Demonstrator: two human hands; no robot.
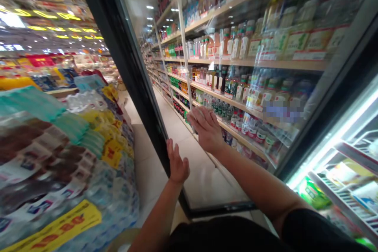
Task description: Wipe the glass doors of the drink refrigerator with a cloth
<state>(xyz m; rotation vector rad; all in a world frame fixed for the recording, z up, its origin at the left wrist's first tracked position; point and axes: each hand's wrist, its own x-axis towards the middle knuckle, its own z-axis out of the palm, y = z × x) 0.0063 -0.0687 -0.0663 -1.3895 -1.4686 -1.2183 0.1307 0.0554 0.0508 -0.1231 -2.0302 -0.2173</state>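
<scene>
A tall glass cooler door (pixel 206 189) with a black frame (pixel 132 67) stands swung open before me. My left hand (pixel 178 165) is at the inner edge of that frame, fingers extended and thumb apart, holding nothing. Higher and to the right, my right hand (pixel 206 130) lies with its fingers stretched out against the glass. Nothing shows in its grasp. Through or reflected in the pane appear shelves of bottled drinks (pixel 242 45). Whether the left palm presses on the frame or only rests beside it, I cannot tell.
On the left stand stacked shrink-wrapped drink packs (pixel 44 153) with a yellow price sign (pixel 65 228). A pale tiled floor (pixel 147 157) runs between them and the door. At the right is the lit cooler interior with wire racks (pixel 339 189) and a green package (pixel 314 193).
</scene>
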